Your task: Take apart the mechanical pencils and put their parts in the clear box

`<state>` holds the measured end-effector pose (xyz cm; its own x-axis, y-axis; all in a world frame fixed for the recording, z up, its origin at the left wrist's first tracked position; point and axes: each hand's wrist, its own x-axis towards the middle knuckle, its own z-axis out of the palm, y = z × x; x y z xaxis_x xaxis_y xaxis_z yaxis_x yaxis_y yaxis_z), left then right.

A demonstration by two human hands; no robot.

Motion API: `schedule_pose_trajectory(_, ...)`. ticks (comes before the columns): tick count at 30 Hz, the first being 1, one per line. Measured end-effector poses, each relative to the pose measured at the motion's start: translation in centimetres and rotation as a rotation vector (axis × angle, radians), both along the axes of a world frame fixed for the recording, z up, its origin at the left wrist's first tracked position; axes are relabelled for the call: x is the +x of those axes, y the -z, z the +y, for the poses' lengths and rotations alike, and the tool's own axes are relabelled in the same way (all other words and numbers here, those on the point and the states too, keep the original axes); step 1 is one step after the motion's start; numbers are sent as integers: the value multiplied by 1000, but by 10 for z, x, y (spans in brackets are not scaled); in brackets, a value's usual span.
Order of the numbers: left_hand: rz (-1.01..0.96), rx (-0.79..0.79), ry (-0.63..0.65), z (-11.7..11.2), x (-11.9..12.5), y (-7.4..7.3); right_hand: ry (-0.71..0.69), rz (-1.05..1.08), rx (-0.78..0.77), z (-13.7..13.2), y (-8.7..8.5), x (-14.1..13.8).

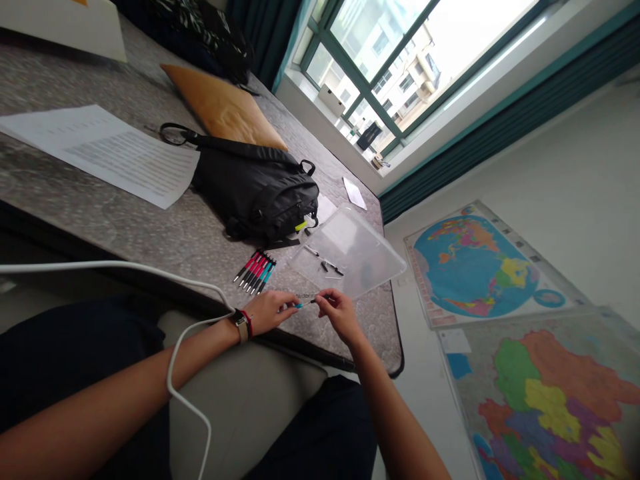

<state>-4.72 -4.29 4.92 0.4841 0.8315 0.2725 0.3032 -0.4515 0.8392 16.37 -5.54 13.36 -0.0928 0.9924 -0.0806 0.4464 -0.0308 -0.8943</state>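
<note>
My left hand [270,311], with a watch and a red band at its wrist, pinches the blue part of a pen [300,305] just above the table's front edge. Facing it, my right hand [339,312] has its fingers closed on the dark end of a pen piece [313,301]. A thin dark section spans the small gap between the hands; whether the pieces are joined I cannot make out. Left of my hands, several red, black and teal pens [255,271] lie side by side. Beyond my right hand, loose black and white pen parts [325,261] rest on a clear plastic folder [367,250].
A black backpack [260,190] lies behind the pens, with a brown envelope [230,107] beyond it. Printed paper [115,153] is at the left. A white cable [173,363] crosses my left forearm. Wall maps [480,267] hang right of the table corner.
</note>
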Motion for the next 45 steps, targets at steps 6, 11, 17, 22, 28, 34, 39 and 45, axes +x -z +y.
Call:
schedule_pose_trajectory(6,-11,27,8,-1,2,3,-33,19,-44,-6,13,-10)
schedule_pose_trajectory(11,8,60,7,-3,3,7,6,58,-29,-9,26,-14)
schedule_pose_trajectory(17,-14,29,-12,-4,4,10,114,170,-7,-14,38,-21)
schedule_pose_trajectory(22,-54,-30,-14,-6,7,13,267,276,31,-19,52,-33)
schedule_pose_trajectory(28,-63,-96,-55,-8,10,14,287,272,30,-22,56,-37)
schedule_pose_trajectory(34,-102,-108,-42,-7,7,11,216,524,-100,-28,52,-38)
schedule_pose_trajectory(39,-102,-112,-40,-8,9,12,342,616,-40,-28,58,-48)
schedule_pose_trajectory(45,-64,-88,-64,-10,10,13,456,510,42,-21,72,-51)
